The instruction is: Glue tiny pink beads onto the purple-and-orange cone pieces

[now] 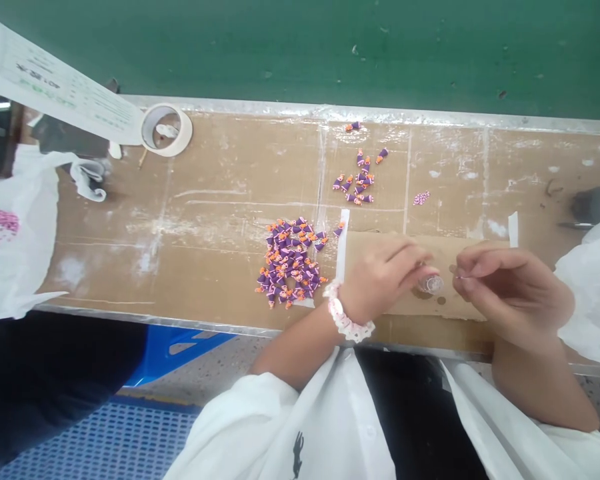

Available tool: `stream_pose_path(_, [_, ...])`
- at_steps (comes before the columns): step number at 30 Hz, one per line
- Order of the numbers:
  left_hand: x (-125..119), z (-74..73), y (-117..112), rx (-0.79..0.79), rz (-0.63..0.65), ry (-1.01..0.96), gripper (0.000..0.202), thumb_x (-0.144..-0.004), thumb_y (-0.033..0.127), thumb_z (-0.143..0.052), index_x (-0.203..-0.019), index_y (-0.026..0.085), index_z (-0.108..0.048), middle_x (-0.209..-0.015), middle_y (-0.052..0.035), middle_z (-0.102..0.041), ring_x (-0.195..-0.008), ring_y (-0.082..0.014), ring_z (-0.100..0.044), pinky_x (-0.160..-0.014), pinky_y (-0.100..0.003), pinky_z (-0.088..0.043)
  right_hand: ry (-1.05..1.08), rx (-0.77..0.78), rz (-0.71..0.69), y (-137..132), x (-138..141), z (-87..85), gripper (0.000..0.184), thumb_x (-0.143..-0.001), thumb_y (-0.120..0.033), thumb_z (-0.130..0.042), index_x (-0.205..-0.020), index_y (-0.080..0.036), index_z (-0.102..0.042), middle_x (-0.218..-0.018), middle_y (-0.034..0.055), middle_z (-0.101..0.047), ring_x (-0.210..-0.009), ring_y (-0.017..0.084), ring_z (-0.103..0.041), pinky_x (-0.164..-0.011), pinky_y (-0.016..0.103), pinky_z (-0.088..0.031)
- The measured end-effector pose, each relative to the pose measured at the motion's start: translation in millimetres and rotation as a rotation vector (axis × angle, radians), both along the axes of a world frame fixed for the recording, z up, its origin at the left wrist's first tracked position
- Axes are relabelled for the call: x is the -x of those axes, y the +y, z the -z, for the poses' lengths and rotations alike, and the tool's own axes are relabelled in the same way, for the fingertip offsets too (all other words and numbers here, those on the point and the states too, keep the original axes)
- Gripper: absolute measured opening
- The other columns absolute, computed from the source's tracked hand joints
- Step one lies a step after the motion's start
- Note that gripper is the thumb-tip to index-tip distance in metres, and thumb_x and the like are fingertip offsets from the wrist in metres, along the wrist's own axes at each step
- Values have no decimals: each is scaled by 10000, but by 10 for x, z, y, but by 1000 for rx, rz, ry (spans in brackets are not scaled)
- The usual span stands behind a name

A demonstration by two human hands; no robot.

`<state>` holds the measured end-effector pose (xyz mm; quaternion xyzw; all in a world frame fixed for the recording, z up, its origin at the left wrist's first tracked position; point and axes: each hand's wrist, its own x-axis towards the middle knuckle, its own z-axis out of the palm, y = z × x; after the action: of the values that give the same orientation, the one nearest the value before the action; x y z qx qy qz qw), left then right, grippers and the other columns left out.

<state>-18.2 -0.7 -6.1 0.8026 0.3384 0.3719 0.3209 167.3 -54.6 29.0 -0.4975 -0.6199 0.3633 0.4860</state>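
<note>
Biggest risk here, as far as can be judged: the small clear piece gets dropped. It's pinched only at the tips of the left hand fingers, just above a taped-down cardboard sheet on the worktop, close to the near edge. If that grip is loosened a bit, it could be rolled straight off the edge and lost on the floor.

The right hand is held just beside it, fingers pinched closed on something too thin or tiny to be made out. A nudge from that side is what could knock the clear piece loose.

Second worry: the big pile of purple-and-orange bits sits right by the left wrist and its bracelet, so it could easily be scattered by a careless sweep. The smaller cluster further back is well apart from both hands.

Orientation: the clear piece's rounded end is pointed toward the right hand and slightly toward the near edge. Its long axis seems to be laid roughly across the worktop, hand to hand, but most of it is hidden by fingers, so that can't be told for sure.
</note>
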Motion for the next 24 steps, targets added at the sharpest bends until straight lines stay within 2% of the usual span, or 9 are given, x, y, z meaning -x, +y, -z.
stream_pose_path(2, [116, -71, 98, 42, -192, 345, 182, -942, 324, -536, -945, 170, -633, -968, -110, -658, -926, -225, -597, -857, -355, -459, -98, 7, 13, 10, -60, -7, 253, -801, -43, -645, -935, -250, -590, -792, 9, -612, -706, 165, -600, -541, 286, -482])
stream_pose_path(5, [292, -165, 234, 209, -497, 788, 132, -905, 262, -577, -966, 154, -622, -1042, -147, -634, -1011, -300, -567, -854, -411, -436, -376, 87, -68, 44, -152, -17, 211, -827, -88, -614, -949, -254, -567, -803, -3, -621, -645, 139, -576, -561, 274, -480])
stream_pose_path(7, [365, -193, 287, 305, -558, 950, 150, -890, 276, -601, -980, 156, -609, -1064, -146, -634, -1034, -318, -563, -842, -414, -433, -542, 139, -156, 64, -191, -25, 150, -845, -129, -591, -929, -248, -555, -764, -13, -613, -598, 129, -553, -555, 267, -468])
stream_pose_path(11, [379, -176, 314, 388, -537, 1054, 136, -912, 266, -556, -993, 167, -603, -1065, -137, -660, -1048, -322, -568, -849, -420, -427, -657, 197, -288, 66, -202, -44, 47, -894, -211, -545, -870, -237, -514, -697, -29, -575, -551, 119, -534, -532, 259, -438])
stream_pose_path(15, [333, -158, 312, 403, -539, 1102, 188, -935, 197, -463, -1011, 136, -624, -1070, -158, -677, -1070, -333, -576, -888, -447, -418, -711, 188, -316, 50, -180, -53, 21, -913, -228, -502, -899, -236, -488, -696, -28, -574, -544, 122, -542, -524, 259, -421])
stream_pose_path(20, [247, -166, 282, 377, -558, 1144, 353, -904, 41, -306, -1025, 74, -635, -1070, -204, -682, -1075, -332, -585, -890, -446, -413, -714, 183, -354, 45, -160, -34, 57, -905, -206, -477, -872, -246, -454, -666, -31, -562, -491, 129, -512, -501, 263, -396])
stream_pose_path(24, [183, -135, 259, 362, -576, 1124, 407, -890, 22, -250, -988, 62, -643, -1032, -227, -681, -1036, -342, -589, -880, -465, -407, -720, 176, -361, 28, -154, -14, 44, -918, -217, -460, -889, -249, -468, -714, -13, -598, -525, 143, -530, -540, 272, -418])
